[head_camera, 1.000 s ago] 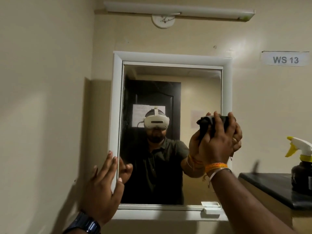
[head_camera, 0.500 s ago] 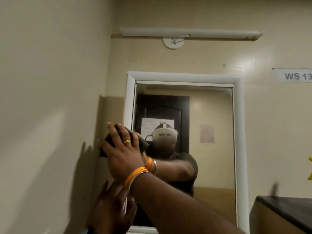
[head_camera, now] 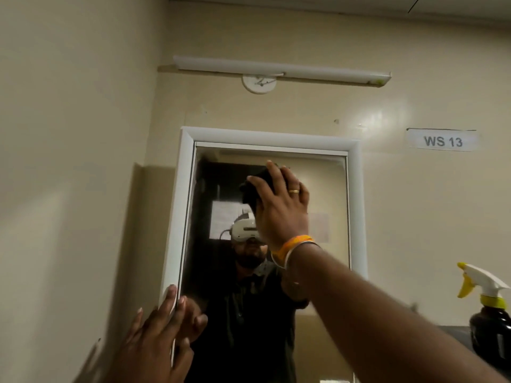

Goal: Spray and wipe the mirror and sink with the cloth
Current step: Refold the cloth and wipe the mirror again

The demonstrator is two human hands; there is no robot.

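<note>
So the right hand [head_camera: 279, 205] is up near the top of the mirror [head_camera: 326, 194] now, pressing the dark cloth [head_camera: 250, 190] flat against the glass with the fingers spread over it and curled a bit round its edge. Half a second ago that same hand was way over at the left edge of the frame, and a second ago it was out at the right side lower down, so it's sweeping back and forth and climbing. Looks to me like the wiping pass is well underway and is now covering the upper part of the glass.

The left hand [head_camera: 157, 344] hasn't really gone anywhere: fingers straight, resting on the lower left of the white mirror frame [head_camera: 184, 217], holding nothing, just bracing.

The spray bottle [head_camera: 490, 322] sits on the dark worktop [head_camera: 453, 333] off to the right, untouched. The sink isn't in view, so I'd guess that part is still to come.
</note>
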